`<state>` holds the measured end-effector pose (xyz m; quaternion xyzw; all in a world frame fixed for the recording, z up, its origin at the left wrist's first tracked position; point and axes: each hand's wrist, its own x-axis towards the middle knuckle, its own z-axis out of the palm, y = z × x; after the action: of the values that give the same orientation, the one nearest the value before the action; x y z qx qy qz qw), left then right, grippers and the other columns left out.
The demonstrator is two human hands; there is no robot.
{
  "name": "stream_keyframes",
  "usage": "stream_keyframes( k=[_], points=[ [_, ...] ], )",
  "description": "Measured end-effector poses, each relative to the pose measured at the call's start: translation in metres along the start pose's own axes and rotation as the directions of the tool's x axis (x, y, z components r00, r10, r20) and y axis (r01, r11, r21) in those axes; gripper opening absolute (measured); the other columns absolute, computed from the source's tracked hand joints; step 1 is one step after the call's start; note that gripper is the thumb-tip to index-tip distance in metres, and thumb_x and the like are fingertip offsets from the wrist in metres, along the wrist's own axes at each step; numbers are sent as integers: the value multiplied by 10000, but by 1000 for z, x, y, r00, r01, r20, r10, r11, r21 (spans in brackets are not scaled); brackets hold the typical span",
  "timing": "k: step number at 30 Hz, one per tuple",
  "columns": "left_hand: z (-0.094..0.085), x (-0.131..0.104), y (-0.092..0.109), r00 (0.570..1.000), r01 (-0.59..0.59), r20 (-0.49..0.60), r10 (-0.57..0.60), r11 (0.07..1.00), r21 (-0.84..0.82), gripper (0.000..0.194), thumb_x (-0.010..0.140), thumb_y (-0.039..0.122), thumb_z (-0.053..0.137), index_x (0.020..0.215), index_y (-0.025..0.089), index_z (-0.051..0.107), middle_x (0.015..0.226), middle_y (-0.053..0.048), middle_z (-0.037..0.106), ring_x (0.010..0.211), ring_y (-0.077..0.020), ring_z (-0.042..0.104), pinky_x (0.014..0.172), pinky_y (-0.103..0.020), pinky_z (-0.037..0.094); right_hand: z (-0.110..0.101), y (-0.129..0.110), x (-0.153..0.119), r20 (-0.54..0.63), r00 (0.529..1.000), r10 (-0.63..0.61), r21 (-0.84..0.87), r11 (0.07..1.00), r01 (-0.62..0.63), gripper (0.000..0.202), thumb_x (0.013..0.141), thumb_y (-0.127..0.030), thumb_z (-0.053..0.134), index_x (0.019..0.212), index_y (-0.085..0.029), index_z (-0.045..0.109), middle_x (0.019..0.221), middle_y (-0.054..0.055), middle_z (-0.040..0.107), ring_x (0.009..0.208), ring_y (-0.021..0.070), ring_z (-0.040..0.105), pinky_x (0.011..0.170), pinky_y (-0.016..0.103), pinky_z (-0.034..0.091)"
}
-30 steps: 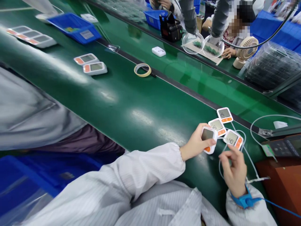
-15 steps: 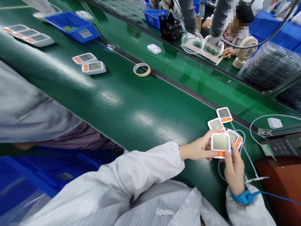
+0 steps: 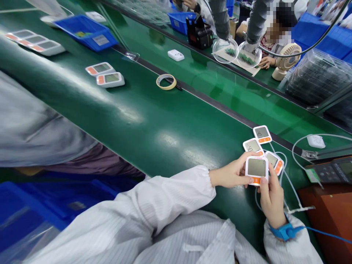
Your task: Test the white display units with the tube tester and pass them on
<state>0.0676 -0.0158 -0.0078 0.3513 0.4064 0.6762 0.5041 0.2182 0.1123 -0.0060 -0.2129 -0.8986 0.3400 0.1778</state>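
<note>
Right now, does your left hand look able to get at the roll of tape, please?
Probably, with a stretch, once freed: the left hand holds the display unit together with the right hand, and flat green worktop lies between it and the roll of tape.

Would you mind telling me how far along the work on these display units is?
Two lit units near the tubing show digits, so they look done. In hand, between left hand and right hand, the held unit has no digits visible, so seems unfinished. The separate pair farther left may remain; I cannot tell.
</note>
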Motion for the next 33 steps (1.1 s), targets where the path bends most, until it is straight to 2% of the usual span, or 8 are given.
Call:
stream_keyframes(
  k=[6, 20, 33],
  points=[
    [0, 0, -1, 1000, 0, -7, 0, 1000, -10, 717, 839, 297, 739, 1401, 327, 294, 1124, -47, 533, 783, -113, 612, 598, -215, 520, -1, -1, 1, -1, 1000, -1, -18, 1000, 1, 537, 1023, -424, 389, 1482, -150, 430, 885, 79, 745, 715, 218, 726, 634, 283, 567],
    [0, 0, -2, 1000, -8, -13, 8, 1000, -10, 727, 834, 301, 745, 1410, 324, 302, 1072, -38, 548, 751, -117, 607, 587, -226, 514, -1, 0, 0, 7, 1000, 15, -7, 1000, -15, 539, 1024, -432, 395, 1481, -148, 429, 848, 75, 735, 702, 223, 717, 614, 284, 551],
    [0, 0, -2, 1000, 2, -15, -2, 1000, 1, 712, 839, 292, 733, 1399, 323, 295, 1104, -42, 532, 770, -114, 605, 589, -215, 510, 0, -1, 1, 13, 1000, 14, -7, 1000, -14, 540, 1026, -427, 388, 1489, -151, 421, 900, 82, 739, 720, 222, 719, 648, 292, 562]
  ],
)
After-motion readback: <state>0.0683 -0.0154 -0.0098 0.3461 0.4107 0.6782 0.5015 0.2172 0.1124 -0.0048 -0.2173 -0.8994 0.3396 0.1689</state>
